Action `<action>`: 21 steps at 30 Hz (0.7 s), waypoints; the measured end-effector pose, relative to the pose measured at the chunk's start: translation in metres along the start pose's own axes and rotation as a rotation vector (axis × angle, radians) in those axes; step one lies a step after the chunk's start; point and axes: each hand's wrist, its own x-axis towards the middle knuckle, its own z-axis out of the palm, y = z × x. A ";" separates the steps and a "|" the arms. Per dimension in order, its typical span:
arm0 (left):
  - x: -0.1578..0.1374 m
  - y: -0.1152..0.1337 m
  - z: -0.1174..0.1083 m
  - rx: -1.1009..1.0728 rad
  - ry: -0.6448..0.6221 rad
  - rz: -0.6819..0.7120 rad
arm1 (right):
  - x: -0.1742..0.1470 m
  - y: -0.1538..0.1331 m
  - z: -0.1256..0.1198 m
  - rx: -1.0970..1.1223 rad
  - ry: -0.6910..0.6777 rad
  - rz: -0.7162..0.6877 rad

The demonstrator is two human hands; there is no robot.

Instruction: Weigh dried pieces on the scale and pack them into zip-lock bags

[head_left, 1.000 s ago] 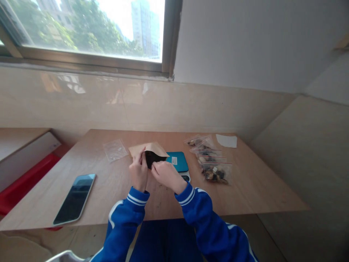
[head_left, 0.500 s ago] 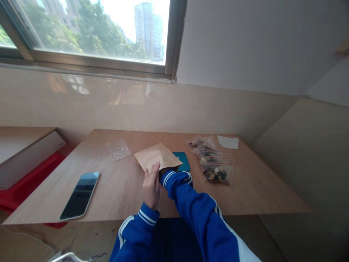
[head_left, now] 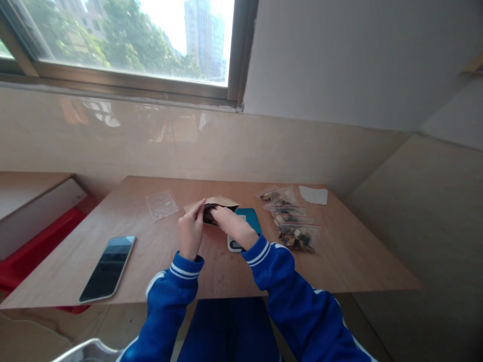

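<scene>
**Both hands pinch the pouch mouth**

Our left hand (head_left: 191, 232) and right hand (head_left: 231, 226) each close fingertips on the brown paper pouch (head_left: 216, 205), holding its dark mouth apart just above the table (head_left: 151, 261). Directly beneath our right hand sits a teal scale (head_left: 247, 223). Filled clear bags (head_left: 293, 225) lie right of it; an empty bag (head_left: 161, 204) and a phone (head_left: 107, 267) lie to our left, with bare wood between them.

Your left hand (head_left: 190, 232) and right hand (head_left: 234, 227) are bare: no gloves, rings or watch showing. Both arms are in bright blue sleeves (head_left: 169, 296), track-jacket style. Each cuff (head_left: 260, 253) is ribbed, with two thin white stripes round it. A white curved piping line runs along each upper sleeve. Dark blue trousers (head_left: 228, 329) show below, between the arms.
</scene>
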 end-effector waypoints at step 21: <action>0.079 0.003 -0.011 -0.012 -0.082 -0.097 | -0.054 0.106 0.027 0.346 0.472 0.373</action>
